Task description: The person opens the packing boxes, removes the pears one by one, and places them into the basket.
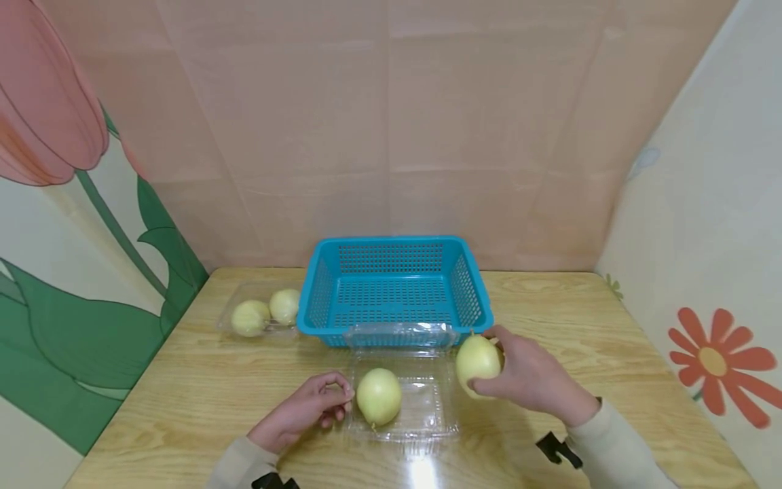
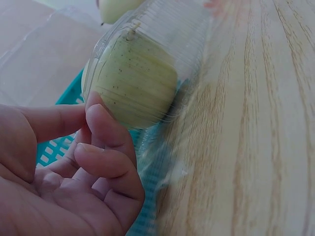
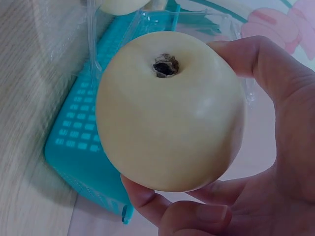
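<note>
With our right hand (image 1: pixel 530 372) we are holding a pale yellow pear (image 1: pixel 478 365) at the right edge of a clear plastic container (image 1: pixel 424 406), near the front corner of the blue basket (image 1: pixel 391 292). That grip is spanning the fruit's sides, thumb opposite the fingers. Our left hand (image 1: pixel 310 406) is pinching the container's left edge, beside a second pear (image 1: pixel 379 396) lying inside. We are judging the held pear to be firm, fairly heavy and smooth enough to slip, with easily bruised skin; a broad hold around its middle is suiting it. The thin container is looking light and bendy, best taken by its rim.
</note>
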{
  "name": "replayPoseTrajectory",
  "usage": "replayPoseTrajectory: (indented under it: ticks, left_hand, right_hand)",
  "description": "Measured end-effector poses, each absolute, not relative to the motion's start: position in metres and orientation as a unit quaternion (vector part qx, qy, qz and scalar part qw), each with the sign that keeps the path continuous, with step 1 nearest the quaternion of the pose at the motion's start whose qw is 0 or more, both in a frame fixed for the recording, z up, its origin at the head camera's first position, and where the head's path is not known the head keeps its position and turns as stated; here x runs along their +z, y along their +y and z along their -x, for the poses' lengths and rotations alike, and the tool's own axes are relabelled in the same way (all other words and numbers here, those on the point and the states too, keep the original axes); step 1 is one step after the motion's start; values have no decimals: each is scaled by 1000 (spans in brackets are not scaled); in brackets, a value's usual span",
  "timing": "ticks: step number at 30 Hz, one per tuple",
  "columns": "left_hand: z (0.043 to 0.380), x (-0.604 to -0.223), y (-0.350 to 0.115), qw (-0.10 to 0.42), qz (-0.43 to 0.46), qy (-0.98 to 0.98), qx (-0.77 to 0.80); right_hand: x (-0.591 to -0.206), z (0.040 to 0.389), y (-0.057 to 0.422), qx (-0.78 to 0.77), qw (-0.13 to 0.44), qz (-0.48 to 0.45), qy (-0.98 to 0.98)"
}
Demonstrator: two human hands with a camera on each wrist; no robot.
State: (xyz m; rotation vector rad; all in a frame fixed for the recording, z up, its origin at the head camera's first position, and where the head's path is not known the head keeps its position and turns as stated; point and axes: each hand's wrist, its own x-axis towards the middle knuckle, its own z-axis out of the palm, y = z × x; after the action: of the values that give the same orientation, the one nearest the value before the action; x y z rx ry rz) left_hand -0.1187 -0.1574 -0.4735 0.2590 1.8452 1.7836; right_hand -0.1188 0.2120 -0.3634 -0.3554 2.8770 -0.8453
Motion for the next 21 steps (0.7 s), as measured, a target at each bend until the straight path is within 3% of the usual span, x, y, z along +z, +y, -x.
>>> replayPoseTrajectory:
  ticks: [21]
  left_hand:
    - [119,-475,-156,277,-91,690,663]
  right_hand:
    - [-356,132,218,-276,23,126,953]
